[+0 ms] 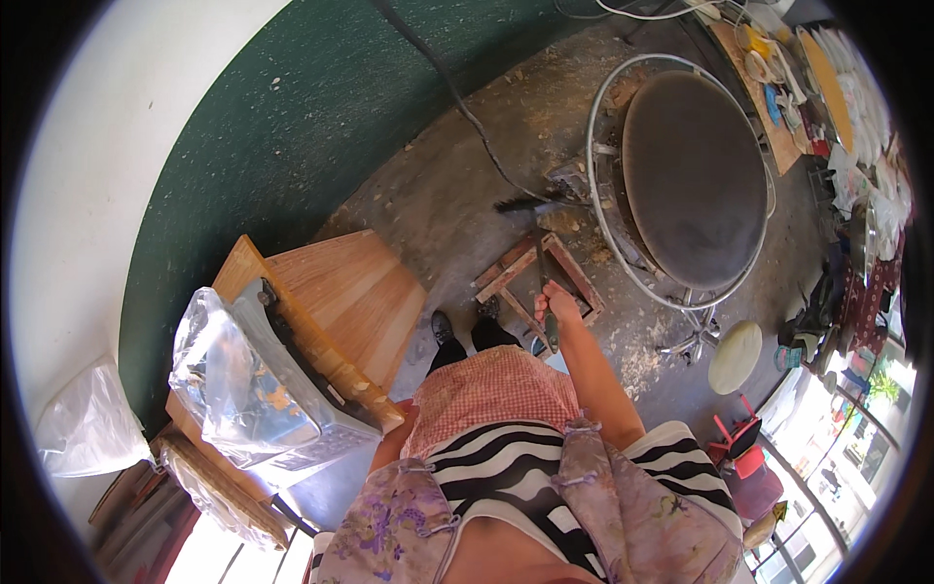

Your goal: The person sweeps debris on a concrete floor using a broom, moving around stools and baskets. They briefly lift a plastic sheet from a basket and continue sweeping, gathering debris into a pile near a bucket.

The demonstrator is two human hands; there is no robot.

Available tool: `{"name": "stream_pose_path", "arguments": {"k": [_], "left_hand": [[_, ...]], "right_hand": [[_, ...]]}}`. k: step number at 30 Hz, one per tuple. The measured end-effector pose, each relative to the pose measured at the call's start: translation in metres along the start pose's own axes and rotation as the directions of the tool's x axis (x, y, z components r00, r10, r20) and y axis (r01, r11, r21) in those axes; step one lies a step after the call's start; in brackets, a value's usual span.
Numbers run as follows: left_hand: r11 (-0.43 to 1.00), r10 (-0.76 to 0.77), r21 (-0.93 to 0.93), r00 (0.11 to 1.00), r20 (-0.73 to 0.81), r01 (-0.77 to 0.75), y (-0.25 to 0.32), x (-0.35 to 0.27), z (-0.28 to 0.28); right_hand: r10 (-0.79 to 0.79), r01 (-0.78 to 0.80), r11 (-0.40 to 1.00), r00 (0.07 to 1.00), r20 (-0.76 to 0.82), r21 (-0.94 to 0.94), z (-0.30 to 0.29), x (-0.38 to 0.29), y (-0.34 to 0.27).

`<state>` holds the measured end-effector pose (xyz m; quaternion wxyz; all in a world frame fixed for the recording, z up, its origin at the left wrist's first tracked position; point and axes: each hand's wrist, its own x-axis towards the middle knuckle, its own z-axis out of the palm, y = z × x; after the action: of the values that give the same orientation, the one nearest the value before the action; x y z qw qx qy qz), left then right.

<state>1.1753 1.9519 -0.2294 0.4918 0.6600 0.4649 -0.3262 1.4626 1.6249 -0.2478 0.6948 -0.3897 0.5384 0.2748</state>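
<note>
My right hand (558, 303) is closed around the green handle (552, 337) of a long tool. Its narrow dark blade (541, 255) points away from me, over a worn wooden frame (503, 281) on the floor. Whether it is a knife or a scraper is unclear. At the corner of a wooden table (350, 376), my left hand (408, 420) is low by my side. Its fingers are mostly hidden, so I cannot tell whether it grips the edge. On that table sits a device wrapped in clear plastic (248, 394), apparently a weighing scale.
A large round dark plate (693, 179), like a griddle, stands inside a metal ring (592, 139) at the right. Beyond it are a pale round stool (735, 358) and a cluttered board (759, 95). A black cable (467, 109) hangs to a brush (518, 205). Crumbs litter the concrete floor (430, 182).
</note>
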Motion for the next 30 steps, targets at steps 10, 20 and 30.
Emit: {"name": "stream_pose_path", "arguments": {"k": [10, 20, 30], "left_hand": [[0.976, 0.098, 0.184, 0.989, 0.115, -0.118, -0.007, 0.001, 0.005], [0.904, 0.340, 0.222, 0.930, 0.142, -0.365, -0.047, 0.013, -0.025], [0.822, 0.428, 0.325, 0.884, 0.189, -0.467, -0.098, 0.010, -0.058]], "right_hand": [[0.025, -0.006, 0.978, 0.996, 0.088, -0.209, -0.021, 0.032, -0.012], [-0.122, 0.121, 0.990, 0.992, 0.013, 0.079, -0.065, -0.014, 0.011], [-0.210, 0.231, 0.960, 0.968, 0.137, -0.161, -0.138, -0.127, 0.109]]}}
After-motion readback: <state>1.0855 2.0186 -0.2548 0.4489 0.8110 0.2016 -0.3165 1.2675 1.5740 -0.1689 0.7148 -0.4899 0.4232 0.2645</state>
